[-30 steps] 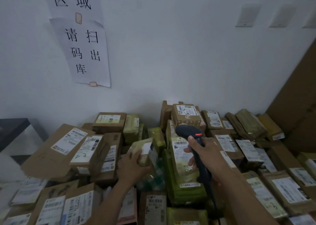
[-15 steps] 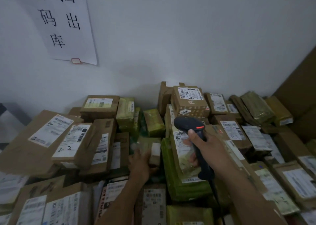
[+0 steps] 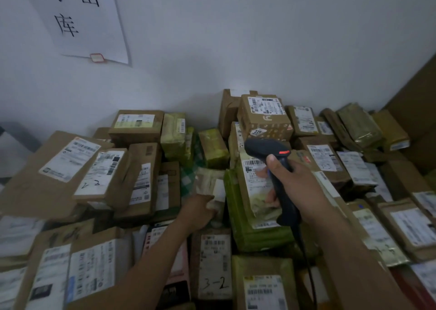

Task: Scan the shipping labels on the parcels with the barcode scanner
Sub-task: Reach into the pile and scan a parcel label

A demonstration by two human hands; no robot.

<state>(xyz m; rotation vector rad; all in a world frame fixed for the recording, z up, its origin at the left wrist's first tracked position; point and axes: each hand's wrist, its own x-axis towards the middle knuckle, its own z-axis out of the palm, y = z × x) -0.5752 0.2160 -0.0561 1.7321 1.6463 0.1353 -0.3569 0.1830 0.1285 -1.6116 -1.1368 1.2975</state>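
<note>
My right hand (image 3: 297, 187) grips the handle of a black barcode scanner (image 3: 271, 158) with a red mark on top, its cable trailing down toward me. The scanner's head hangs over a green parcel (image 3: 250, 210) and its white shipping label (image 3: 256, 175). My left hand (image 3: 200, 212) reaches into a gap in the pile and holds a small taped parcel (image 3: 211, 187) with a white label on its end. Its fingertips are hidden behind the parcel. Cardboard boxes with labels lie all around, among them a tall box (image 3: 264, 117) behind the scanner.
Brown boxes (image 3: 59, 168) are stacked at the left, flat labelled parcels (image 3: 368, 229) at the right, and a box marked "3-2" (image 3: 214, 267) lies near me. A white wall with a paper sign (image 3: 77, 17) stands behind. A big cardboard sheet (image 3: 417, 111) leans at the far right.
My left hand has lowered the small taped parcel down into the gap between the boxes. The scanner has stayed over the green parcel. The camera has tilted downward.
</note>
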